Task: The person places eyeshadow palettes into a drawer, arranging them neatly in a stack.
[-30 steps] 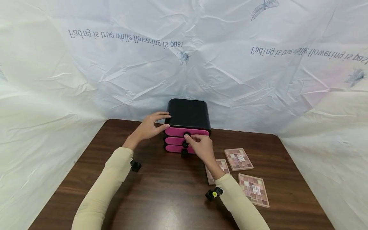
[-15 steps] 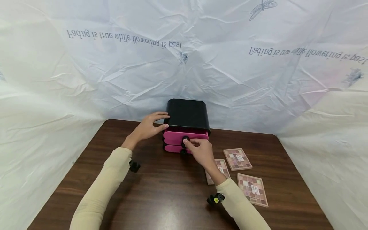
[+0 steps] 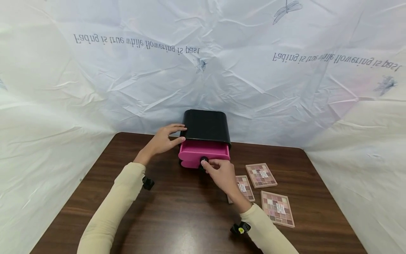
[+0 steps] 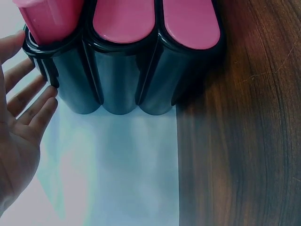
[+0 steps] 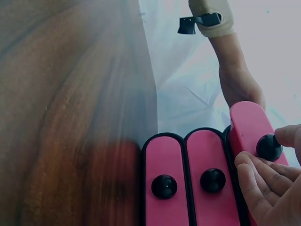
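Note:
A small black drawer cabinet (image 3: 206, 124) with pink drawers stands near the back of the table. Its top drawer (image 3: 192, 156) is pulled partway out, and I see no contents in its visible part. My right hand (image 3: 222, 174) pinches the round black knob (image 5: 269, 147) of that drawer between thumb and fingers. At the cabinet's left side is my left hand (image 3: 162, 140), its fingers extended against the black casing. In the left wrist view, the fingertips (image 4: 51, 90) touch the top compartment's wall. The two lower drawers (image 5: 164, 160) sit closed, each with a black knob.
Three flat square palettes with grids of pinkish and brown patches lie right of the cabinet: one at the back (image 3: 261, 175), one in front (image 3: 277, 209), one partly behind my right forearm (image 3: 244, 187). White printed sheeting (image 3: 152, 84) hangs behind the brown wooden table (image 3: 177, 211).
The top drawer has slid out from closed toward me, drawn by my right hand on its knob. My left hand stays at the cabinet's side.

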The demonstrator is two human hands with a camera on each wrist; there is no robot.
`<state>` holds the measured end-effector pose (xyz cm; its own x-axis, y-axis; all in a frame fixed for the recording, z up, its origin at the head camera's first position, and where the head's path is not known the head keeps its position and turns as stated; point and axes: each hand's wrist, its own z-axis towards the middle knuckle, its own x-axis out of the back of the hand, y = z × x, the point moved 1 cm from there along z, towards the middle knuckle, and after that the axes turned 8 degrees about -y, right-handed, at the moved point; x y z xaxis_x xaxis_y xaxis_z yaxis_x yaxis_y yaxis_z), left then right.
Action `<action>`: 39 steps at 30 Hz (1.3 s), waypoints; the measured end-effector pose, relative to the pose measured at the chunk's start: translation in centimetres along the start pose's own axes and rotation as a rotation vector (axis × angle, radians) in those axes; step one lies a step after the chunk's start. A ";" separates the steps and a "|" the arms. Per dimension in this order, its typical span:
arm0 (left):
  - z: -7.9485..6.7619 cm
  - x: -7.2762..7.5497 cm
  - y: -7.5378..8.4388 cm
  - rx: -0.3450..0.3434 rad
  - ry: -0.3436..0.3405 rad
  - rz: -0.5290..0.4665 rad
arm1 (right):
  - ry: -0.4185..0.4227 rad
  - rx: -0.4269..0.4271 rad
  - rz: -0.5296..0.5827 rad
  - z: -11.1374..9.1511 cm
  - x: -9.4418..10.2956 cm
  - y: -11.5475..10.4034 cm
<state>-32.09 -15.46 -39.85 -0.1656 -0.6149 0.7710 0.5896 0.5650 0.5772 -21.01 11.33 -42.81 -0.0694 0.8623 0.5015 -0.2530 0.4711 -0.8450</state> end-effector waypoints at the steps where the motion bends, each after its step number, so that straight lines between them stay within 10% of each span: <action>1: 0.0 0.0 0.0 0.003 0.000 0.001 | -0.002 -0.001 -0.004 -0.2 0.0 0.0; 39: -0.2 0.1 0.2 0.009 -0.017 0.033 | -0.074 -0.006 0.008 -5.6 0.2 -1.4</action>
<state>-31.84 -15.51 -39.74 -0.1599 -0.5866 0.7939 0.5876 0.5896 0.5541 -15.28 11.88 -42.52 -0.1426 0.8501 0.5070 -0.2467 0.4655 -0.8500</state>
